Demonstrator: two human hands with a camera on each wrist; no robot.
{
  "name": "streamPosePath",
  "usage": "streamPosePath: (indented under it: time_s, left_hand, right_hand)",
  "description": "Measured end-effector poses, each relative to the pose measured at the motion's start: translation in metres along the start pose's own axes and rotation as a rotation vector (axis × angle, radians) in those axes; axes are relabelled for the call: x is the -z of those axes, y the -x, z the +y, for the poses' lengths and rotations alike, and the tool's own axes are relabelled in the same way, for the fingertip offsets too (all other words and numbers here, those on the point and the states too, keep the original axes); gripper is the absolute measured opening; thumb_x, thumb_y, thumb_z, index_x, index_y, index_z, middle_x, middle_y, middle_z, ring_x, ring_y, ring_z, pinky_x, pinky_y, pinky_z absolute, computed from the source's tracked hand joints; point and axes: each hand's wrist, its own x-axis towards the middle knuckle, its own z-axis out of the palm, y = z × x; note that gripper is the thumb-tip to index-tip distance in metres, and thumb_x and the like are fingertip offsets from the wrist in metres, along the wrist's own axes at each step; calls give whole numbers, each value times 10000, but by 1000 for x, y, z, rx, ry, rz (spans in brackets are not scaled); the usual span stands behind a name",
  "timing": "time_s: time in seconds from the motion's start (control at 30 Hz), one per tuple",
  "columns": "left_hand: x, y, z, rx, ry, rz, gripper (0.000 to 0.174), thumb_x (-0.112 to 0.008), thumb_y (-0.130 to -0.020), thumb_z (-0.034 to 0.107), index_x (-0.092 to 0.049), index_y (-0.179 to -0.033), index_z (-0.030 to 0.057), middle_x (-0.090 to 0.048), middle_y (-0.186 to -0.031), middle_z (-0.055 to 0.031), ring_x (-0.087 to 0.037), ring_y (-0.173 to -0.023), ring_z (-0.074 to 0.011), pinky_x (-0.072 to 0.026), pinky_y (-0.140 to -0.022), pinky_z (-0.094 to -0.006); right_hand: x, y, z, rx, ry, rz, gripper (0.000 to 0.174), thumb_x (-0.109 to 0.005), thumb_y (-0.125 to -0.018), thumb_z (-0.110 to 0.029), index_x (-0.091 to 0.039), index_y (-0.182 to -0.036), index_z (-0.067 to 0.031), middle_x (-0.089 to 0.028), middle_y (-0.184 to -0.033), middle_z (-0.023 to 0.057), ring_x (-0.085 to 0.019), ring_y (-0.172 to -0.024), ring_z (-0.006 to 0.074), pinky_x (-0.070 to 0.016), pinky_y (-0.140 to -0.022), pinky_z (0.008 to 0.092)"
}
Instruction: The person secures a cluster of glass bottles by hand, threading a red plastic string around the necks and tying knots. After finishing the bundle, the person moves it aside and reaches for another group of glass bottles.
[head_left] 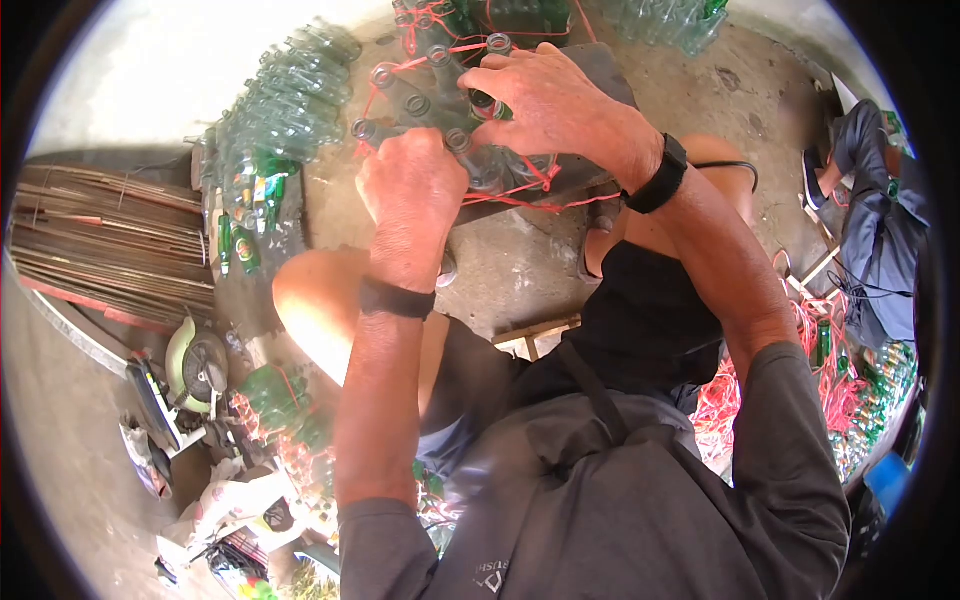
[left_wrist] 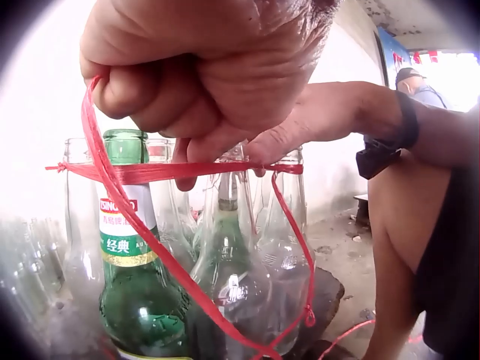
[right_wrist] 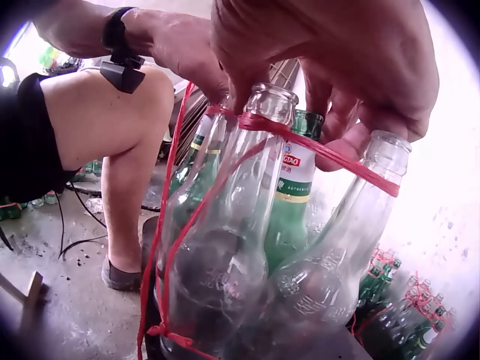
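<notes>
A bundle of glass bottles stands upright on a dark board, ringed at the necks by red plastic string. Most are clear, such as the clear bottle at the front in the right wrist view. Among them is a green bottle with a white and green label. My left hand is curled tightly at the near left of the bundle, a length of string running down from its fist. With thumb and fingers bent around bottle necks on the other side, my right hand holds the bundle's top.
Rows of clear bottles stand against the wall at left. Below them lies a stack of thin strips. More string is heaped at right, close to another person's legs. A fan-like device sits at lower left.
</notes>
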Motion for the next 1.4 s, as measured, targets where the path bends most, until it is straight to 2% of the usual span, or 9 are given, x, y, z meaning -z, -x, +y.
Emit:
streamPosePath:
  time_s: [0.3, 0.4, 0.53, 0.73, 0.8, 0.83, 0.97, 1.17, 1.4]
  left_hand:
    - [-8, 0, -4, 36, 108, 25, 184, -666, -892, 180, -809, -869, 67, -765, -889, -229, -754, -866, -445, -600, -810, -542]
    - [-6, 0, -4, 75, 153, -26, 245, -602, -916, 182, -824, -953, 84, -760, -943, -222, -737, -930, -439, -589, -867, -527]
    - [-20, 7, -10, -8, 173, 76, 263, -603, -938, 182, -824, -1004, 56, -754, -968, -246, -738, -946, -428, -586, -865, -496]
    - [-34, 26, -6, -3, 546, 323, 195, -648, -1010, 148, -795, -1119, 83, -764, -911, -225, -762, -839, -416, -592, -746, -476]
    - [-30, 32, -2, 136, 584, 234, 213, -646, -1025, 94, -762, -1194, 35, -783, -974, -190, -764, -855, -237, -579, -789, -375]
    - [-38, 32, -3, 48, 594, 372, 184, -660, -1011, 92, -793, -1134, 63, -770, -894, -209, -772, -772, -297, -588, -727, -389]
    - [-50, 30, -5, -5, 610, 504, 182, -655, -998, 87, -816, -1070, 45, -763, -858, -213, -772, -750, -305, -581, -697, -398]
    - [-37, 20, -13, -20, 323, 324, 216, -655, -922, 97, -834, -1040, 67, -756, -861, -231, -754, -799, -420, -593, -706, -460]
    - [-27, 18, -3, 27, 230, 283, 205, -668, -903, 152, -839, -999, 93, -761, -886, -224, -752, -845, -436, -601, -781, -498]
  right_hand:
    - [-6, -6, -3, -110, 2, -50, 570, -874, -737, -371, -741, -1225, -108, -732, -1064, 46, -685, -1033, 300, -456, -891, 452]
    - [-3, -11, -9, -179, 2, -90, 501, -825, -734, -327, -753, -1187, -124, -736, -1064, 48, -688, -1051, 304, -464, -901, 463]
    - [2, -11, -16, -219, 26, -96, 449, -771, -712, -286, -773, -1139, -147, -750, -1114, 73, -688, -1074, 335, -466, -916, 493]
    - [0, -13, -19, -254, -3, -88, 440, -769, -709, -285, -782, -1126, -145, -736, -1122, 90, -662, -1116, 322, -442, -924, 478]
    - [2, -14, -20, -263, -22, -147, 444, -770, -702, -280, -782, -1119, -129, -727, -1115, 90, -653, -1129, 312, -431, -909, 471]
    - [3, -13, -20, -253, -26, -131, 429, -768, -695, -272, -781, -1093, -112, -718, -1084, 92, -649, -1114, 310, -418, -884, 461]
    - [5, -13, -21, -264, -44, -126, 376, -764, -692, -266, -772, -1032, -106, -706, -1060, 86, -643, -1092, 307, -409, -872, 452]
    - [3, -10, -21, -243, -51, -132, 317, -765, -684, -274, -746, -952, -106, -697, -1044, 84, -639, -1073, 304, -404, -860, 449]
    - [3, -14, -18, -267, -17, -159, 446, -778, -705, -306, -769, -1121, -147, -731, -1147, 72, -644, -1157, 321, -440, -979, 477]
